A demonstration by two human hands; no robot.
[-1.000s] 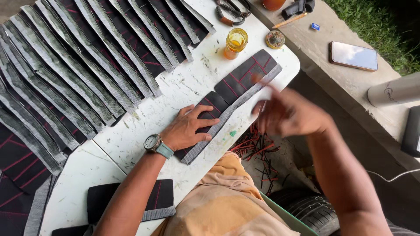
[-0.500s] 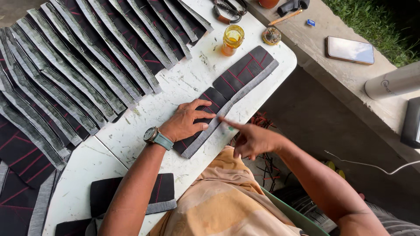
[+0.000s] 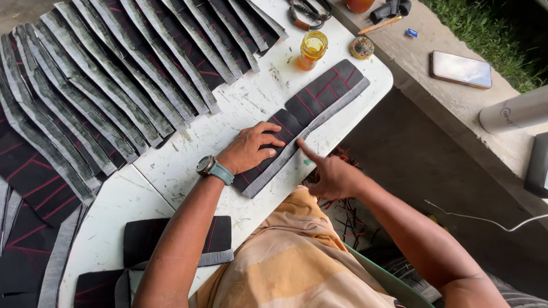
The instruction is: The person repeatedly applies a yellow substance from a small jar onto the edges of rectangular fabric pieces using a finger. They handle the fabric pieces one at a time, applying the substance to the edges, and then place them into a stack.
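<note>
On the white table point(image 3: 171, 171), your left hand point(image 3: 251, 149) stays flat on the black strip with the grey edge point(image 3: 311, 111), while your right hand point(image 3: 331, 174) has come down empty, forefinger now pressing that grey edge smooth.

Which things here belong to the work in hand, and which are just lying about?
In hand:
- black fabric strip with grey edge
- left hand flat on it
- right hand, forefinger at its edge

Lying about:
- jar of amber liquid
- phone
- scissors
- fanned-out strips
- white cylinder
</note>
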